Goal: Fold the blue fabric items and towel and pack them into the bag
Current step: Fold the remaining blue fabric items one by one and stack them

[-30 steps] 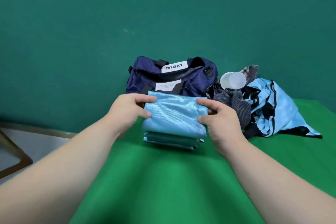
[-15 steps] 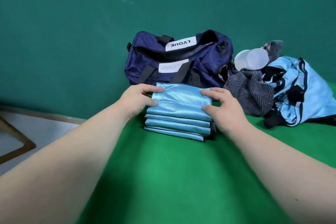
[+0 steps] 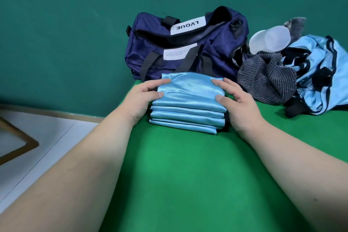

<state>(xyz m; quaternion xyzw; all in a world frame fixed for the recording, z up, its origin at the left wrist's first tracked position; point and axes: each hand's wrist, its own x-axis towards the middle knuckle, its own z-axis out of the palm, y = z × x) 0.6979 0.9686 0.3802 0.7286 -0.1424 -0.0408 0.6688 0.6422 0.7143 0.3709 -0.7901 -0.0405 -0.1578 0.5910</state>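
A folded stack of shiny light-blue fabric [image 3: 188, 103] sits on the green table in front of the navy duffel bag [image 3: 180, 47], whose top zip gapes open. My left hand [image 3: 140, 100] grips the stack's left edge, thumb on the top layer. My right hand [image 3: 237, 103] grips the right edge the same way. To the right lies a crumpled grey striped towel [image 3: 267, 79], and beside it a loose light-blue garment with dark trim [image 3: 323, 73].
A translucent plastic cup [image 3: 269, 40] lies on top of the towel pile. The green table [image 3: 188, 175] ends at its left edge near my left forearm; a pale floor [image 3: 37, 137] with a wooden frame lies beyond. A teal wall stands behind the bag.
The top blue piece, held lifted a second ago, now lies flat on the stack. Both hands stay at the stack's sides. The camera has moved closer.
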